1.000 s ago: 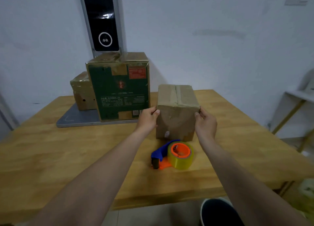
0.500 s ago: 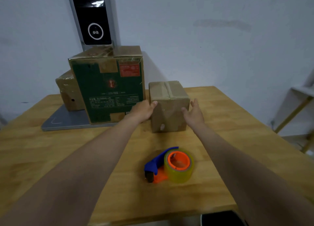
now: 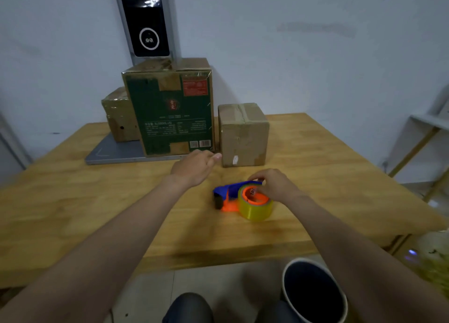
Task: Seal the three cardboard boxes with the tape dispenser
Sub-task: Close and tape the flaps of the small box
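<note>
Reaching over the tape dispenser [image 3: 243, 198], the right hand [image 3: 274, 184] has its fingers curled down at the blue handle and the orange hub, touching or nearly so; whether they have closed on it I cannot tell. The left hand [image 3: 196, 167] hangs above the counter [image 3: 73, 201] with fingers loosely together, holding nothing, its tips just beside the lower corner of the small brown box [image 3: 243, 135].

That small box stands on the counter with a strip of tape already across its top seam. The tall green box [image 3: 170, 111] stands just left of it, on a grey flat base [image 3: 114, 152], and a third brown box [image 3: 120, 116] sits behind the green one, partly hidden.

The dispenser lies on its side, so a grip taken on the roll rather than the handle could let it twist, or put the cutting end toward the fingers. The loose tape end is not visible; if it has stuck back to the roll, the first pull may fail.

Room is good in front of the boxes and to the right. The dispenser lies well in from the near edge, but below that edge stands a dark bin [image 3: 313, 291], so anything dropped forward may fall in. The boxes stand close together, leaving little room between them for a taping stroke.
</note>
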Demonstrator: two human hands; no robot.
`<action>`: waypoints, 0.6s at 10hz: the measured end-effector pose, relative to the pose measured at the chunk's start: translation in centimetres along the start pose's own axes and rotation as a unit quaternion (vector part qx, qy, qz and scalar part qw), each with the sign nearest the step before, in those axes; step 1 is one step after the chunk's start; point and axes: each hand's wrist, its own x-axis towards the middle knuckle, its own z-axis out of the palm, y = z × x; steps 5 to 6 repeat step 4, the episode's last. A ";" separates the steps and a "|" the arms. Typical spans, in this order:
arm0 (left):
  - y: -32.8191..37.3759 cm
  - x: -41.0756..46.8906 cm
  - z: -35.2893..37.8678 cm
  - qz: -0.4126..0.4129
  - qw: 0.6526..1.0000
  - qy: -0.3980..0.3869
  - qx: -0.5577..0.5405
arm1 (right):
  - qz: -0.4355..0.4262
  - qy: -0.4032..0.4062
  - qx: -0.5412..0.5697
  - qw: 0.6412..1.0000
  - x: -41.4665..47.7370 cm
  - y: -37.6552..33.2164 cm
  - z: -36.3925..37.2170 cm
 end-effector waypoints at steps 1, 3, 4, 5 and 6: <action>0.4 -1.3 -0.7 -0.003 1.000 0.007 0.005 | 0.107 0.068 0.018 0.992 -1.5 0.7 -0.1; 0.5 -2.7 -1.7 -0.023 1.000 -0.010 0.014 | 0.211 0.058 -0.049 0.975 -2.5 0.8 -0.6; 0.8 -2.4 -3.4 -0.030 0.999 -0.009 0.028 | 0.202 0.000 -0.114 0.973 -1.9 -1.2 -3.2; 0.8 -2.4 -3.4 -0.030 0.999 -0.009 0.028 | 0.202 0.000 -0.114 0.973 -1.9 -1.2 -3.2; 0.8 -2.4 -3.4 -0.030 0.999 -0.009 0.028 | 0.202 0.000 -0.114 0.973 -1.9 -1.2 -3.2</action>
